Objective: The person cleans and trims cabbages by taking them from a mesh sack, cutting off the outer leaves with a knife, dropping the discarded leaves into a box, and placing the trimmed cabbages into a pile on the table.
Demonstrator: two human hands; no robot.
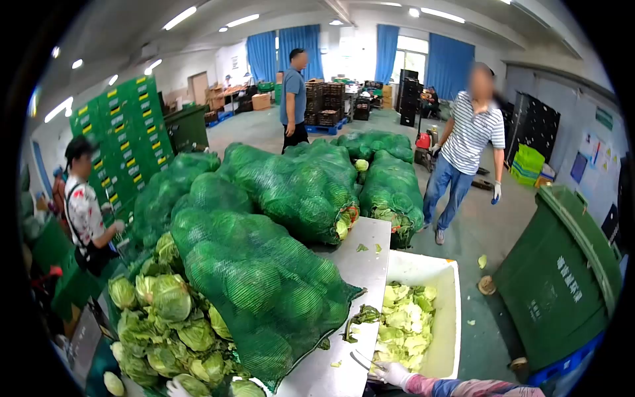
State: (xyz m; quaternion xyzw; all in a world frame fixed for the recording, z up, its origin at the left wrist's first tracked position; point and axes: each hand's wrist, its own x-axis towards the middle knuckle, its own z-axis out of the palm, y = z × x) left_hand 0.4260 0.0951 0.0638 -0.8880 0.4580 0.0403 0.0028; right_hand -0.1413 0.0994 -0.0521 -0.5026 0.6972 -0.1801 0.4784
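Note:
My left hand (177, 388), in a white glove and partly cut off by the bottom edge, is closed against a green cabbage (192, 386) at the foot of a loose cabbage pile (173, 324). At the lower right, my gloved right hand (395, 375) is closed around a thin metal blade (362, 361), probably a knife; its handle is hidden. The blade lies over the edge of a metal table (350, 380). Beside that hand stands a white foam box (452, 317) holding pale cabbage leaves (405, 321). A full green mesh sack (254, 284) slumps across the table.
More cabbage sacks (297, 185) are stacked behind. A green wheeled bin (552, 278) stands right. One person in a striped shirt (473, 129) and another in blue (293, 99) stand beyond the sacks; a third person (84, 205) is at left, near green crates (122, 135).

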